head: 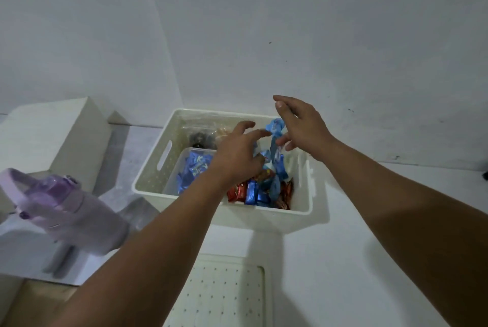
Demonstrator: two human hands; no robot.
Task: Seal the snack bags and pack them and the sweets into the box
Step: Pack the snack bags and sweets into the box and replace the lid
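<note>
**Both hands over the sweet-filled box**

Perforated white lid lies flat on the counter, nearest the viewer, between the two forearms. Beyond it stands the white box, its near half heaped with blue and red wrapped sweets; snack bags sit blurred at its far end. Left hand hovers above the sweets, fingers spread and loosely curled, gripping nothing I can make out. Right hand is open, fingers splayed, with blue sweets just beside its fingertips, between the two hands; whether it touches them is unclear. Left of the left hand stands a lilac bottle.
</note>
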